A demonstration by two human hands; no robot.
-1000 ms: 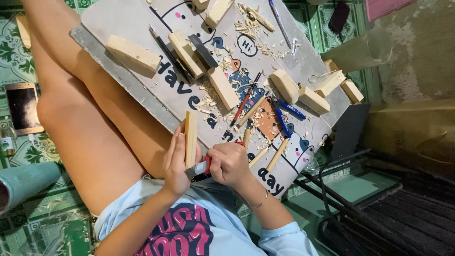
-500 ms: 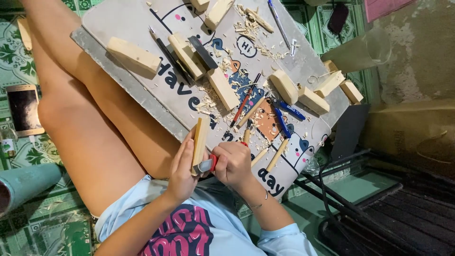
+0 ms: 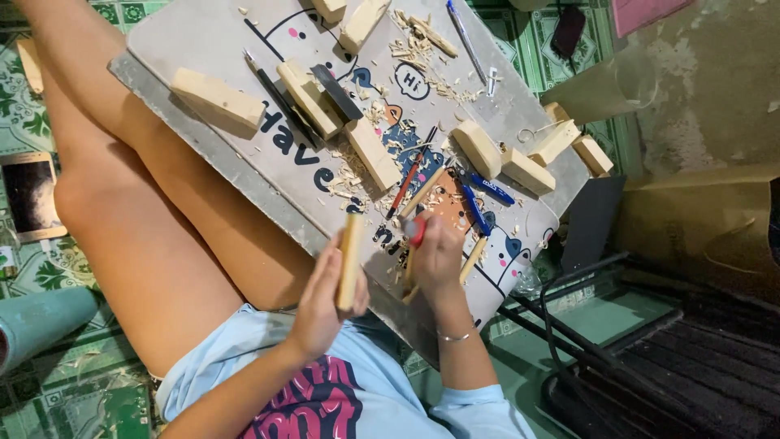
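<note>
My left hand (image 3: 321, 301) grips a thin pale wooden piece (image 3: 351, 258) upright, just over the near edge of a small grey printed table (image 3: 219, 49). My right hand (image 3: 437, 254) is closed around a red-handled carving tool (image 3: 414, 232), held beside the wooden piece and apart from it. Wood shavings (image 3: 357, 175) litter the table in front of both hands. Long thin sticks (image 3: 474, 258) lie under and beside my right hand.
Several wooden blocks (image 3: 215, 97) lie on the table, with a blue-handled tool (image 3: 491, 189), a pencil (image 3: 409, 172) and a dark flat bar (image 3: 335, 91). My bare leg (image 3: 154, 236) runs along the left. A phone (image 3: 31, 195) lies on the green tiled floor. Black cables (image 3: 569, 325) lie right.
My hands have separated: the right hand with the red-handled tool has drawn away to the right of the wooden piece. The left hand still holds the piece upright.
</note>
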